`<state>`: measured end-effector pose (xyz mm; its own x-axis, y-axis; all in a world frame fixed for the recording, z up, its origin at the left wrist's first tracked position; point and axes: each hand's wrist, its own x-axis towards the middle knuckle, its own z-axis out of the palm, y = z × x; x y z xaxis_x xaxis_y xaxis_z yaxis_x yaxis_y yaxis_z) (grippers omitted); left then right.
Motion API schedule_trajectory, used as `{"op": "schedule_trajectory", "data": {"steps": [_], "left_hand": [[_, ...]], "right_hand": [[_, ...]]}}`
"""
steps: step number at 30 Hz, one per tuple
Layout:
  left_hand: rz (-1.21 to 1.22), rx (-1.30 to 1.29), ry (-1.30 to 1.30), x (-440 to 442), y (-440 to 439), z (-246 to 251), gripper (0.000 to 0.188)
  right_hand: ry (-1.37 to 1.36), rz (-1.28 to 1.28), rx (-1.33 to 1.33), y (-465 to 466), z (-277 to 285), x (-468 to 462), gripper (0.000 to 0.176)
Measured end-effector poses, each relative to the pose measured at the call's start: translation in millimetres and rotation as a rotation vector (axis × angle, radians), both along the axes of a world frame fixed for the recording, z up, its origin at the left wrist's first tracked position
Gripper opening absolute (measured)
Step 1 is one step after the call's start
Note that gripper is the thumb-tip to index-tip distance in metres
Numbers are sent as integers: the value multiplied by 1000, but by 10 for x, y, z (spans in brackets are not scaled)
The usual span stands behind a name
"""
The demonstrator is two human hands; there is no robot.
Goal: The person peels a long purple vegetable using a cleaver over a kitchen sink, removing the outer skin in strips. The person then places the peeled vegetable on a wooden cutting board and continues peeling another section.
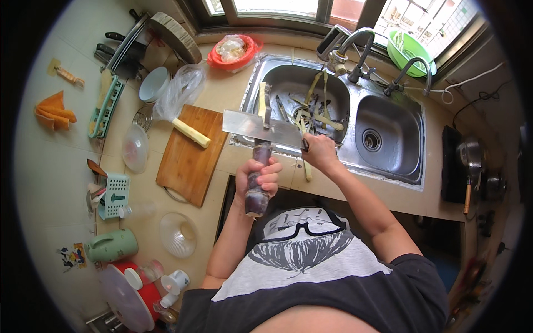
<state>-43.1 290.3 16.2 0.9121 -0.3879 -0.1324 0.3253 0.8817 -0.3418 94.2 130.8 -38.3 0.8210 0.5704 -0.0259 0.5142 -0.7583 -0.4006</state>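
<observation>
My left hand (pixel 258 179) is wrapped round the lower part of a dark purple sugarcane stalk (pixel 262 154), whose far end reaches over the left sink basin. Pale yellow flesh shows on part of that far end. My right hand (pixel 320 150) grips the handle of a cleaver (pixel 262 129), its wide blade lying across the stalk above my left hand. A peeled yellow cane piece (pixel 191 133) rests on a wooden cutting board (pixel 189 162) to the left. Long strips of cane peel (pixel 318 118) lie in the left basin, and one hangs over its front edge.
The right basin (pixel 389 137) of the steel sink has a drain and faucets behind it. A red bowl (pixel 232 52) with plastic bags stands behind the board, a green basket (pixel 410 52) by the window. Left are a knife rack (pixel 125 43), a glass lid (pixel 178 235) and a green pitcher (pixel 112 245).
</observation>
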Motion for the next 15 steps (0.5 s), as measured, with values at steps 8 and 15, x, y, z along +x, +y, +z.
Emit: {"op": "schedule_trajectory", "data": {"steps": [8,15], "left_hand": [[100,-287,-101,-32,-20,-74,25],[52,-235,-6,-70,-41,14,23]], "right_hand": [[76,64,164,53,190,-329,15],[89,36,-13,150,109,136,14]]}}
